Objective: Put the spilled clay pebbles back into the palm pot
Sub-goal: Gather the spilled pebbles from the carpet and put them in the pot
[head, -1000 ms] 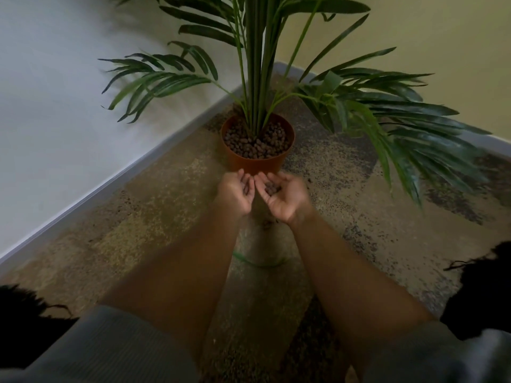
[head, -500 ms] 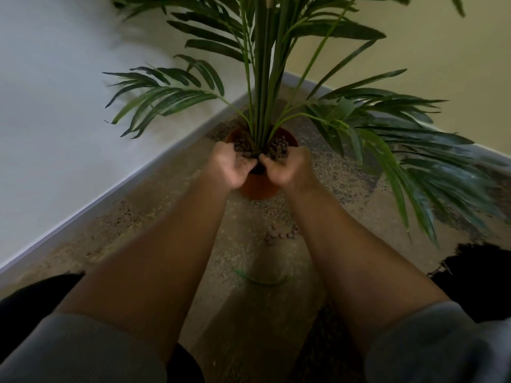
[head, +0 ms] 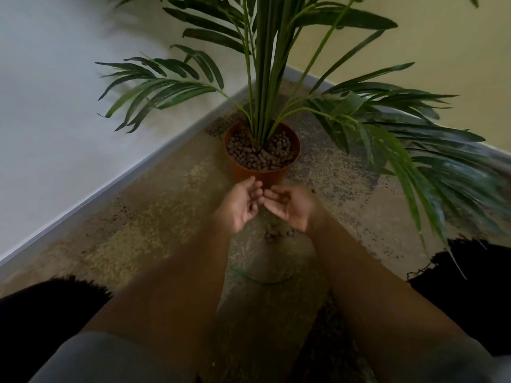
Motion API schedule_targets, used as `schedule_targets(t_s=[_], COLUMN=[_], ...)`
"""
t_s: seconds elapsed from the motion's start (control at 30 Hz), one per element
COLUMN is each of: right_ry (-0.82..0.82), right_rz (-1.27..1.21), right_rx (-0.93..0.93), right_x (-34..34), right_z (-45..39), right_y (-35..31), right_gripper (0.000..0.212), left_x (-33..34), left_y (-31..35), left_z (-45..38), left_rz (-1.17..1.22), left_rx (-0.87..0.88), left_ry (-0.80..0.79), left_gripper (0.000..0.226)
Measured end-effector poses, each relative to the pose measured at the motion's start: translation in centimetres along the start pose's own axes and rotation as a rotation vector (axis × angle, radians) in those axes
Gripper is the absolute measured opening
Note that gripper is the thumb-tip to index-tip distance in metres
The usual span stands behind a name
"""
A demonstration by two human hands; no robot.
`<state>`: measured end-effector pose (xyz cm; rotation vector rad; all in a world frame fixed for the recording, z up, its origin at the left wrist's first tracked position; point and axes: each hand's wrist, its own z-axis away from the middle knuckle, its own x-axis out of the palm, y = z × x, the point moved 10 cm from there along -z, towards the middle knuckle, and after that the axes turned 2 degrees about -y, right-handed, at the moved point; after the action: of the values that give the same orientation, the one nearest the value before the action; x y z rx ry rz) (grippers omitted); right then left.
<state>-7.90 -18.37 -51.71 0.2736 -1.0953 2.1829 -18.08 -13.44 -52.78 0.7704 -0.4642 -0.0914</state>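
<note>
The palm pot (head: 265,176) is a terracotta-coloured pot standing in the room's corner, filled to the rim with brown clay pebbles (head: 262,153) around the green stems. Just in front of it, my left hand (head: 244,205) and my right hand (head: 287,207) are side by side, palms turned up, fingers loosely curled and nearly touching. Both are blurred; I see no pebbles in them. A few spilled clay pebbles (head: 278,233) lie on the floor below my hands.
The speckled floor (head: 154,217) meets a white wall on the left and a yellow wall on the right at grey skirting. Long palm fronds (head: 414,150) hang low to the right. A green curved strip (head: 262,279) lies on the floor between my forearms.
A second ago my right hand cupped pebbles in front of the pot; then both hands were over its rim. Now they are back in front of it, palms up.
</note>
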Motion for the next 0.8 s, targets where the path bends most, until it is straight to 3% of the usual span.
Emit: schedule_targets(t_s=[0.13,0.2,0.3,0.4,0.5,0.57,0.67,0.8], right_ry=[0.204,0.312,0.334,0.237,0.216,0.215,0.206,0.190], right_rz=[0.312,0.527,1.319,1.819,1.950,1.992,1.963,1.911], right_rx=[0.051,-0.010,-0.140,-0.185,-0.103,-0.110,-0.153,-0.183], right_x=[-3.9,-5.8,-5.5,-3.9,-4.4,-4.3,-3.9,-4.3], right_z=[-1.3,-1.9,-2.2,-2.4,-2.8,-2.8,-2.6,-2.0], right_y=[2.4,2.1,0.5,1.4,2.2,2.1,1.8,2.2], right_gripper=[0.022,0.022,0.027,0.032,0.036,0.035,0.028,0.024], left_x=[-0.7,-1.4,-1.8,-0.5,0.6,1.5,2.3,2.9], left_y=[-3.9,-4.6,-5.3,-6.6,-6.9,-6.5,-6.3,-6.1], left_z=[-1.0,-2.1,-3.6,-4.4,-5.1,-5.3,-5.2,-4.8], left_rz=[-0.320,-0.503,-0.763,-0.938,-1.243,-1.440,-1.460,-1.520], left_rx=[-0.094,-0.075,-0.040,-0.044,0.048,0.177,0.247,0.251], left_ry=[0.014,0.042,0.049,-0.038,-0.060,-0.060,-0.079,-0.063], left_gripper=[0.024,0.024,0.038,0.064,0.078,0.064,0.026,0.022])
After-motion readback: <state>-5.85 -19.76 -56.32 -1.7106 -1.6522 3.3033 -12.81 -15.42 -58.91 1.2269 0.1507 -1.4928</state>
